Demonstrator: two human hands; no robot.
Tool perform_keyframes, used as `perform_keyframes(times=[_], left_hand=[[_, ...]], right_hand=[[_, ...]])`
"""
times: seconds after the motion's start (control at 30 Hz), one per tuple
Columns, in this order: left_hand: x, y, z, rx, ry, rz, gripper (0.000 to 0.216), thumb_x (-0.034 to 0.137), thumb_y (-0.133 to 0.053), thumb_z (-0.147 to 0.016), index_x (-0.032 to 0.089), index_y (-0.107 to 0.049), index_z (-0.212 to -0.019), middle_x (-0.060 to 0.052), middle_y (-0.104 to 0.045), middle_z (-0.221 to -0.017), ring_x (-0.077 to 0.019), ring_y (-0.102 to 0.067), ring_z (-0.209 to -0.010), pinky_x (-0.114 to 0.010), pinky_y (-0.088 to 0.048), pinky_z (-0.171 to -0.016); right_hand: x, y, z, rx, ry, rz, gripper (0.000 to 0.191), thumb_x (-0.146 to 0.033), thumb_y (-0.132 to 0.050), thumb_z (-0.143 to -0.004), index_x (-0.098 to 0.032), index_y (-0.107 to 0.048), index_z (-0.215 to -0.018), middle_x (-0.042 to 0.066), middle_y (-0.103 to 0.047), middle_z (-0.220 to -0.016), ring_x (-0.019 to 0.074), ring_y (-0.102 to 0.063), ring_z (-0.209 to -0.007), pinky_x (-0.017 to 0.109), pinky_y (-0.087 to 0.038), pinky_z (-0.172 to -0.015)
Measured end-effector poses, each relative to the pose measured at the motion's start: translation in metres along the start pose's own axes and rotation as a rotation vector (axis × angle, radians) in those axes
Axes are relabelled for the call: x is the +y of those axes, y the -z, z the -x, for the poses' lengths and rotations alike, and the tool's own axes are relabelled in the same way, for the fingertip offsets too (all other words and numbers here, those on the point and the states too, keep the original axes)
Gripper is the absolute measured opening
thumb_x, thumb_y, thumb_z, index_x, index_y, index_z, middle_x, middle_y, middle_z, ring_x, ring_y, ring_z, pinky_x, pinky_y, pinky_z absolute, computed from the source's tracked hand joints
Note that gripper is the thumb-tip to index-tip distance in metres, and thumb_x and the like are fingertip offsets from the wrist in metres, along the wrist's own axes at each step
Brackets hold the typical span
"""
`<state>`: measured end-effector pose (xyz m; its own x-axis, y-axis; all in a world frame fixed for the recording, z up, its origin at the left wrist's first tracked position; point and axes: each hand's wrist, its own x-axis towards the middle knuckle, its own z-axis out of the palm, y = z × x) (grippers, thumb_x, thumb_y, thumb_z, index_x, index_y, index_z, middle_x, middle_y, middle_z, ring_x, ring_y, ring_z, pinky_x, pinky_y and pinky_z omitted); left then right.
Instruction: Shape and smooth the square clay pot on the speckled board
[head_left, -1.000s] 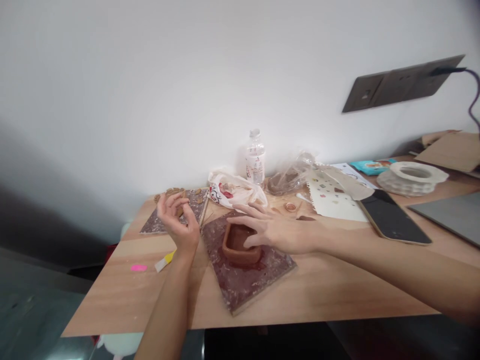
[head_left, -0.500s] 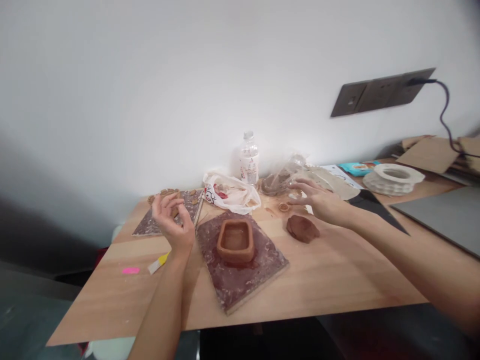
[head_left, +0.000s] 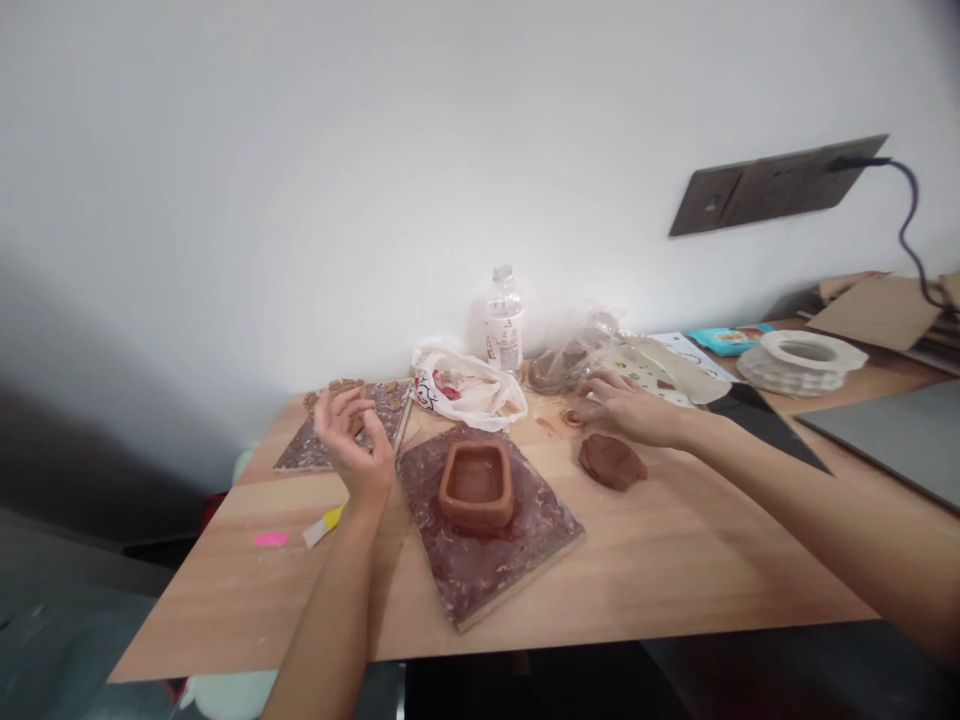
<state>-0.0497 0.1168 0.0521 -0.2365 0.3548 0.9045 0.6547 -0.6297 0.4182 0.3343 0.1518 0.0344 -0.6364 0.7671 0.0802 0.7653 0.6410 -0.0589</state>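
A small rectangular clay dish [head_left: 476,487] with thick walls sits on a wet, dark red speckled board [head_left: 495,590]. My left hand [head_left: 354,445] hovers to the left of the dish, palm turned up, fingers loosely bent and apart, with nothing in it. Over on the right, my right hand [head_left: 626,412] reaches low across the table, fingers stretched out beside a small round brown piece [head_left: 571,417] that they partly cover. Whether the fingertips touch that piece cannot be made out. Just below this hand lies a brown clay lump [head_left: 612,462].
Behind are a crumpled white plastic bag [head_left: 469,395], a clear bottle [head_left: 505,325] and clear plastic wrap [head_left: 574,360]. A second board [head_left: 300,445] with clay bits and a yellow-handled brush [head_left: 322,527] lie left. A white ring-shaped pot [head_left: 802,362] and a grey laptop-like slab [head_left: 892,430] are right.
My right hand has come down closer to the table, over the small round piece. My left hand keeps almost the same pose. The whole view has shifted slightly.
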Motion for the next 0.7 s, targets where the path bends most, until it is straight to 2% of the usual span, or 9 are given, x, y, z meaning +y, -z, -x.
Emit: perform_keyframes(times=[0.13, 0.23, 0.33, 0.43, 0.5, 0.57, 0.7], left_hand=[[0.0, 0.0, 0.0, 0.004, -0.001, -0.003, 0.045, 0.022, -0.051, -0.092, 0.018, -0.032, -0.133, -0.013, -0.057, -0.111, -0.0143, -0.063, -0.087, -0.041, -0.051, -0.091], [0.001, 0.0, 0.0, 0.001, -0.002, -0.006, 0.044, 0.023, -0.05, -0.093, 0.019, -0.031, -0.133, -0.013, -0.057, -0.111, -0.0148, -0.064, -0.087, -0.041, -0.051, -0.091], [0.002, 0.0, 0.0, -0.012, 0.003, -0.01, 0.044, 0.024, -0.049, -0.094, 0.019, -0.031, -0.133, -0.014, -0.057, -0.112, -0.0152, -0.064, -0.087, -0.041, -0.051, -0.091], [0.003, 0.0, 0.001, -0.011, -0.007, -0.007, 0.043, 0.023, -0.049, -0.094, 0.018, -0.032, -0.133, -0.014, -0.058, -0.113, -0.0158, -0.064, -0.088, -0.041, -0.051, -0.092], [0.003, -0.001, 0.001, -0.003, -0.014, 0.002, 0.043, 0.023, -0.05, -0.093, 0.017, -0.033, -0.133, -0.014, -0.057, -0.112, -0.0155, -0.064, -0.088, -0.04, -0.051, -0.092], [0.003, -0.001, 0.001, 0.001, -0.011, 0.005, 0.044, 0.022, -0.05, -0.093, 0.017, -0.033, -0.133, -0.013, -0.057, -0.112, -0.015, -0.064, -0.088, -0.039, -0.051, -0.091], [0.003, -0.001, 0.002, -0.008, 0.007, 0.002, 0.044, 0.023, -0.05, -0.094, 0.018, -0.032, -0.133, -0.014, -0.057, -0.113, -0.015, -0.063, -0.089, -0.037, -0.053, -0.087]], right_hand=[[0.003, 0.0, 0.001, 0.057, 0.027, -0.007, 0.028, -0.029, -0.049, -0.094, -0.032, -0.075, -0.107, 0.013, -0.055, -0.119, 0.0335, -0.045, -0.122, 0.056, -0.044, -0.096], [-0.002, 0.006, 0.006, 0.167, 0.036, 0.007, 0.03, -0.024, -0.048, -0.094, -0.029, -0.074, -0.108, 0.014, -0.056, -0.12, 0.0344, -0.044, -0.125, 0.056, -0.046, -0.096], [-0.03, 0.015, 0.013, 0.302, 0.07, 0.009, 0.034, -0.014, -0.047, -0.09, -0.026, -0.072, -0.111, 0.014, -0.053, -0.129, 0.0354, -0.039, -0.133, 0.059, -0.043, -0.101], [-0.075, 0.017, 0.017, 0.416, 0.138, -0.139, 0.048, -0.012, -0.046, -0.091, -0.032, -0.06, -0.132, 0.011, -0.046, -0.14, 0.0306, -0.041, -0.134, 0.055, -0.044, -0.104], [-0.102, 0.012, 0.018, 0.431, 0.139, -0.193, 0.052, -0.015, -0.044, -0.095, -0.039, -0.048, -0.142, 0.007, -0.045, -0.144, 0.0265, -0.043, -0.134, 0.049, -0.046, -0.104], [-0.12, 0.005, 0.018, 0.404, 0.201, -0.204, 0.054, -0.016, -0.042, -0.098, -0.042, -0.042, -0.145, 0.005, -0.041, -0.149, 0.0237, -0.037, -0.14, 0.047, -0.044, -0.108], [-0.125, -0.006, 0.016, 0.334, 0.328, -0.192, 0.057, -0.011, -0.038, -0.1, -0.042, -0.037, -0.148, 0.007, -0.029, -0.158, 0.024, -0.019, -0.149, 0.054, -0.036, -0.113]])
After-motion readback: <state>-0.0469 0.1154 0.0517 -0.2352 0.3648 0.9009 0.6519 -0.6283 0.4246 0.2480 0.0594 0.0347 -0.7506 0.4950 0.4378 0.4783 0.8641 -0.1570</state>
